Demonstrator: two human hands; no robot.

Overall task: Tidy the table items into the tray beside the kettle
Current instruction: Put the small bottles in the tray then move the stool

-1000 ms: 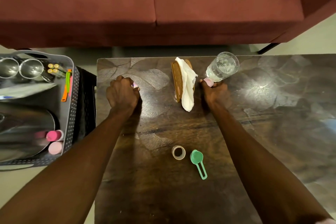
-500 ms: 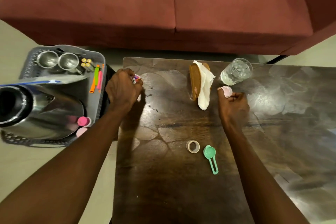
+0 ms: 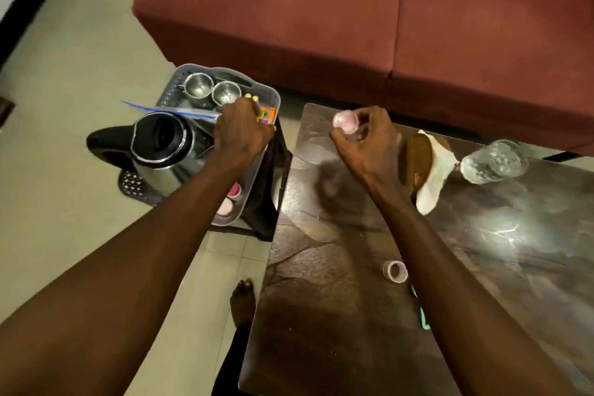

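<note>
The grey tray (image 3: 274,96) stands left of the dark table (image 3: 321,331), with a steel kettle (image 3: 160,145) in it. My left hand (image 3: 241,133) hangs over the tray's right side with its fingers curled; a bit of a small pink item (image 3: 263,121) shows at the fingertips. My right hand (image 3: 366,138) holds a round pink cap (image 3: 345,120) above the table's far left corner. On the table lie a tape ring (image 3: 396,271) and a green scoop (image 3: 424,321), the scoop mostly hidden behind my right forearm.
Two steel cups (image 3: 198,85), coloured clips (image 3: 271,113) and two pink caps (image 3: 234,191) sit in the tray. A wooden holder (image 3: 414,161) with a white napkin (image 3: 434,177) and a glass of water (image 3: 491,164) stand on the table. A red sofa (image 3: 353,10) runs behind.
The view has swung left. My left hand moved off the table to over the tray. My right hand lifted the pink cap and carried it left toward the table's corner.
</note>
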